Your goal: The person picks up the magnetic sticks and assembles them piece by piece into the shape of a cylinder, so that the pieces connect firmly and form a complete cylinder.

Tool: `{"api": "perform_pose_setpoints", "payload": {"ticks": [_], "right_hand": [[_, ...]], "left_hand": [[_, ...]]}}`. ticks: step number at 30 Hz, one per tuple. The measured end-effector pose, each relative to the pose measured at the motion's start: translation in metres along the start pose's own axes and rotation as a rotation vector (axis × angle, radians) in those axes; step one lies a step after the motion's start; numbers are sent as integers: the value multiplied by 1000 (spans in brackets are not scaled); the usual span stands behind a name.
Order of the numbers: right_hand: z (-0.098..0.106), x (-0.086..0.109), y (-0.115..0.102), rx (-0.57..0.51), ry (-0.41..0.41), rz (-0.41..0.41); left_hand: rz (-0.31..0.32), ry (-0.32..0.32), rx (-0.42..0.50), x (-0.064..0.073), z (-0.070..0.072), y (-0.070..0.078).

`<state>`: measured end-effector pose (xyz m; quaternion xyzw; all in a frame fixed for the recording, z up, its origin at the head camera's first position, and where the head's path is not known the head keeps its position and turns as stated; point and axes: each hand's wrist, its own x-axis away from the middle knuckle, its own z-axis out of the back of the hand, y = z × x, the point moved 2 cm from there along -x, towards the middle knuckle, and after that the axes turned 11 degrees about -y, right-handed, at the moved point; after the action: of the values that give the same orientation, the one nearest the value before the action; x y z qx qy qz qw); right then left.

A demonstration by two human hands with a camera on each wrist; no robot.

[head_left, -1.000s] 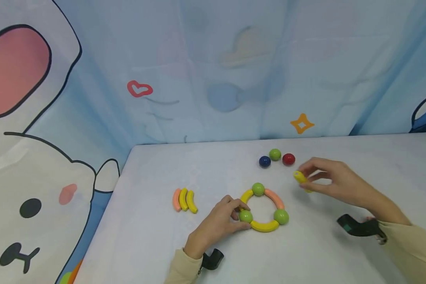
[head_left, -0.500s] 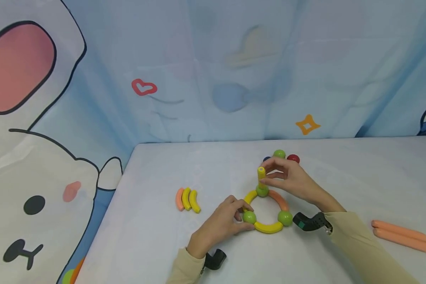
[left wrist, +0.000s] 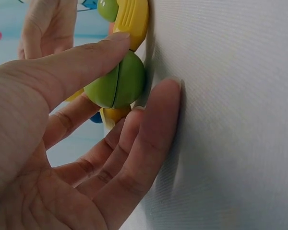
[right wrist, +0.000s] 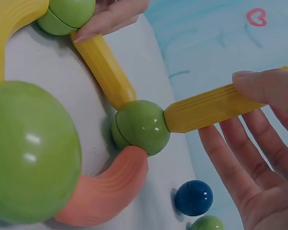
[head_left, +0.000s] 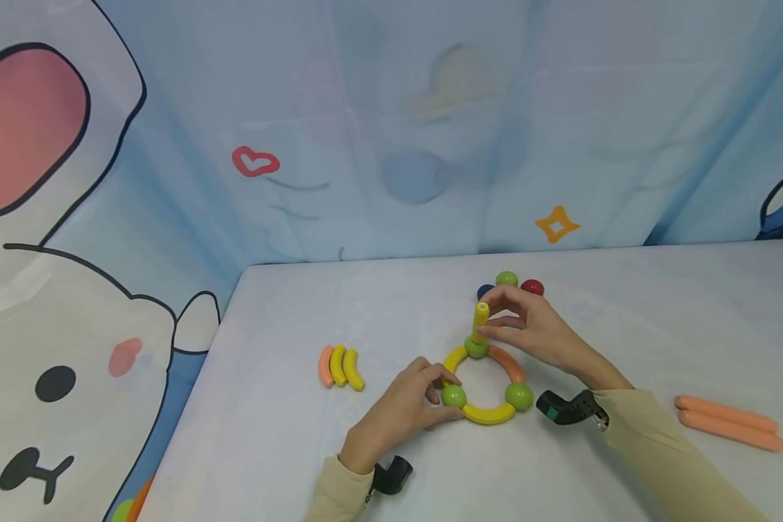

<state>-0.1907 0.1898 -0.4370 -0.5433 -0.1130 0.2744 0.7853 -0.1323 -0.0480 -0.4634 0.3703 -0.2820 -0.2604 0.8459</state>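
Note:
A ring of curved sticks joined by green balls lies on the white table. Its curved sticks are yellow (head_left: 489,415) and orange (head_left: 507,364). My left hand (head_left: 412,399) grips the ring's left green ball (left wrist: 129,79), thumb on one side and fingers on the other. Over the far side, my right hand (head_left: 528,325) pinches a ridged yellow stick (right wrist: 213,108) between thumb and fingers. That stick stands upright, its lower end against the far green ball (right wrist: 141,127). The ring's right green ball (head_left: 519,396) is untouched.
Behind the right hand lie a blue ball (head_left: 485,291), a green ball (head_left: 507,278) and a red ball (head_left: 532,287). Left of the ring are short curved sticks, one orange (head_left: 326,366) and two yellow (head_left: 352,370). Two long orange sticks (head_left: 731,424) lie at the right.
My right hand has carried the yellow stick leftward from beside the ring and set it upright on the far green ball. The long orange sticks have come into view. The left hand stays put.

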Motion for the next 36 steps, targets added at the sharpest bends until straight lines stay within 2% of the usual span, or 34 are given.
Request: {"api": "perform_pose_setpoints", "payload": {"ticks": [6,9,13,18,22,24,28,31,36], "right_hand": [[2,1,-4,51,-9,-14],[7,9,-5,96,-3,-39],[23,33,-3,189,26,-47],[56,82,8,358,23,-102],[82,126,20,484,11,-198],[91,146,27,538,15,-273],[109,181,41,609,-30,-444],[120,201,52,639,-88,-558],[131,219,68,685,-163,-633]], "left_hand": [[-18,1,1,0,-1,0],[-27,-1,19,-1,-1,0],[-30,-1,30,-2,-2,0],[-23,9,53,-1,-3,0],[-24,23,60,0,-4,0],[-24,27,60,1,-4,-1],[-26,36,54,1,-5,-2],[-28,47,50,-1,-4,-1],[-33,67,40,-5,-3,0]]}}
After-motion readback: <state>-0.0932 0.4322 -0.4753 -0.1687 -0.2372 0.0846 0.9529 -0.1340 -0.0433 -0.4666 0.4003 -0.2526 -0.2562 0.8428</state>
